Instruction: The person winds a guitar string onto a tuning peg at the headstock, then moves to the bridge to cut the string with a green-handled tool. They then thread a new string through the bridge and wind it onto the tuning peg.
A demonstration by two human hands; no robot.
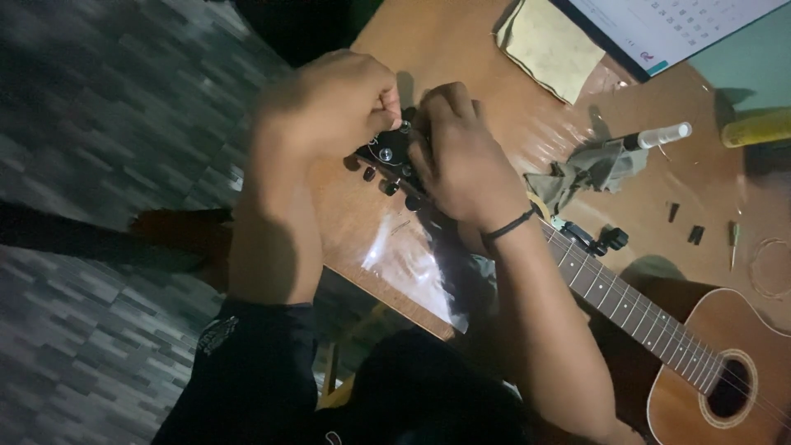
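Working with 2 hands at the head (387, 154) of a guitar (725, 363), out near the table's (461, 49) left edge. Pinching a small silver post (404, 126) on the head with the closed fingers of the left hand (329, 103). Gripping the head from the other side with the right hand (465, 161), curled shut over it and hiding most of it. Hard to tell what sits under that palm.

Looks like about the middle of the job, still busy at the pegs (387, 187). Seems partly done, with thin strings already running down the neck (626, 305). Cannot count them. Seems not all done, with a loose ring of wire (774, 268) on the table far to the right and small black bits (696, 235) near it.

Lying flat on a brown wooden table, head to the left and round body to the lower right. Around it: a clear plastic bag (412, 264), a grey rag (589, 169), a small white spray bottle (659, 136), a yellow cloth (550, 45) and a black clip (606, 239) on the neck. Down to the left, a floor (99, 124) of grey blocks. Dim in the room, with dark shadows.
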